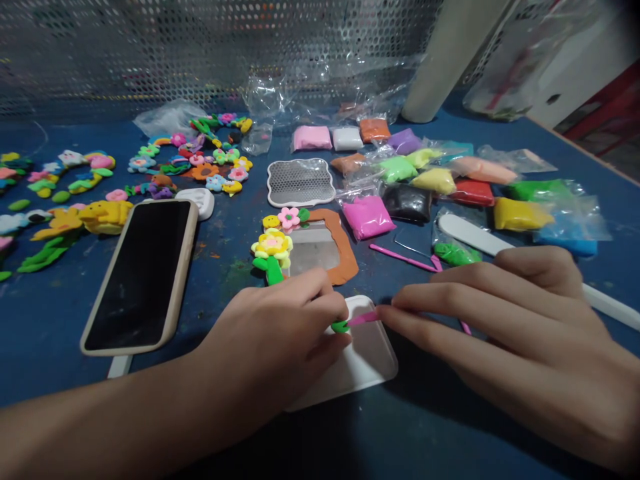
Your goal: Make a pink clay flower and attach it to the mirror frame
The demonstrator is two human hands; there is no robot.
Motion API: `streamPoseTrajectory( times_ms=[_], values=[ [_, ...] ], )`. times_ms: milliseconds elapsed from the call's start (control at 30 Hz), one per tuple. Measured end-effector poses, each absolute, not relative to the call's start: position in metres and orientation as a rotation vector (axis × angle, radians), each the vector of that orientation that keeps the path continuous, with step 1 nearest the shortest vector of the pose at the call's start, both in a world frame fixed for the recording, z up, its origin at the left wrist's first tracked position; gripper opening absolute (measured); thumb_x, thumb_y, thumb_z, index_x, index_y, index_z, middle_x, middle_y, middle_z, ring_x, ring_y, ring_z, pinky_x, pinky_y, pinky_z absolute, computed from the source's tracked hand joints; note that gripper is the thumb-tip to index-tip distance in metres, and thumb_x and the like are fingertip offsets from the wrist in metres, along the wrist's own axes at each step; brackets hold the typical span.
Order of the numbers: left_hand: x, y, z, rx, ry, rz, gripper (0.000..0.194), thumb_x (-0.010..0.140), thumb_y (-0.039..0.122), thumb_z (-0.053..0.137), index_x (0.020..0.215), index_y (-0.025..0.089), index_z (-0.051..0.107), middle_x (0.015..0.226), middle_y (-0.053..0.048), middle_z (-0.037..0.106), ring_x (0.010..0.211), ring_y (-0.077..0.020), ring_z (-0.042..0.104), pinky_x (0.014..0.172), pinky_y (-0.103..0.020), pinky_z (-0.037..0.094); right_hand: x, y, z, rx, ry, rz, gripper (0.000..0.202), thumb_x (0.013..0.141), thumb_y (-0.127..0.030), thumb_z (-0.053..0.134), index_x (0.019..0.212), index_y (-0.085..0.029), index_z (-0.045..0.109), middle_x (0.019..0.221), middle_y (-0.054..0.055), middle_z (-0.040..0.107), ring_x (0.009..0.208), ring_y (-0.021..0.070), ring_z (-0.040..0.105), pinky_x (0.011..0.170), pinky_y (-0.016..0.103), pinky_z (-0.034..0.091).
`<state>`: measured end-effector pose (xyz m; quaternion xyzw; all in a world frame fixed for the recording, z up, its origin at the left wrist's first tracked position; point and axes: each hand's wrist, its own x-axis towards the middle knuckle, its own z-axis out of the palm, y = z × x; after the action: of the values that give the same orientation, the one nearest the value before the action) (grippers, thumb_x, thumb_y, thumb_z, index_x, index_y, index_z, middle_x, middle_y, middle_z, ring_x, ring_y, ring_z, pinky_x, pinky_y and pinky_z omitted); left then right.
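Between the thumb and fingers of my left hand [295, 333] is a small piece of green clay [341, 327]. My right hand [515, 340] pinches a pink modelling tool [364, 319], and its tip meets the green clay. Both hands are over a white rounded board [375, 363]. Just beyond them lies a mirror frame [345, 250] covered in brown clay. On its left side sit a yellow clay flower [271, 245], a pink flower [289, 217] and green leaves, partly hidden by my left hand.
A phone [143, 273] lies at left, near many clay figures [205, 172]. Behind the frame is a white-edged mirror [301, 182]. Bagged clay, such as a magenta pack [369, 217], spreads at back right. Another pink tool [403, 257] and a white stick [470, 233] lie near my right hand.
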<state>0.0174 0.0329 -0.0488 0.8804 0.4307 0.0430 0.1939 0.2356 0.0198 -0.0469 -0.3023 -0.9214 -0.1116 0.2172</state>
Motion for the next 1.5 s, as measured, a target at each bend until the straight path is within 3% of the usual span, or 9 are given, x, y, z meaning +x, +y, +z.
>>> streamPoseTrajectory(
  times_ms=[367,700,1033,1500],
  values=[
    [0.018,0.032,-0.051,2.481,1.218,0.162,0.006,0.083,0.024,0.054,0.078,0.023,0.057,0.079,0.004,0.055,0.063,-0.0116,0.051,0.050,-0.022,0.033,0.232,0.020,-0.044,-0.831,-2.582,-0.353,0.043,0.099,-0.014,0.024,0.082,-0.021,0.063,0.080,0.001,0.070,0.068,0.0154,0.053,0.066,0.035,0.029],
    [0.019,0.033,-0.053,2.438,1.229,0.189,0.004,0.079,0.020,0.058,0.079,0.024,0.058,0.079,0.006,0.055,0.066,-0.0118,0.053,0.051,-0.022,0.035,0.235,0.014,-0.044,-0.802,-2.551,-0.380,0.030,0.096,-0.015,0.033,0.086,-0.020,0.061,0.086,0.001,0.068,0.075,0.0163,0.054,0.067,0.037,0.031],
    [0.019,0.034,-0.049,2.456,1.214,0.119,0.010,0.080,0.017,0.052,0.086,0.024,0.057,0.082,0.003,0.056,0.070,-0.0134,0.053,0.056,-0.025,0.037,0.231,0.012,-0.044,-0.793,-2.577,-0.349,0.034,0.095,-0.010,0.032,0.083,-0.021,0.063,0.089,0.001,0.069,0.078,0.0156,0.056,0.066,0.036,0.030],
    [0.017,0.033,-0.053,2.440,1.212,0.183,0.005,0.081,0.022,0.056,0.086,0.024,0.057,0.082,0.003,0.057,0.073,-0.0148,0.054,0.058,-0.026,0.038,0.230,0.014,-0.045,-0.779,-2.560,-0.342,0.025,0.093,-0.010,0.036,0.085,-0.019,0.058,0.090,0.002,0.068,0.080,0.0163,0.054,0.067,0.035,0.032]
  ],
)
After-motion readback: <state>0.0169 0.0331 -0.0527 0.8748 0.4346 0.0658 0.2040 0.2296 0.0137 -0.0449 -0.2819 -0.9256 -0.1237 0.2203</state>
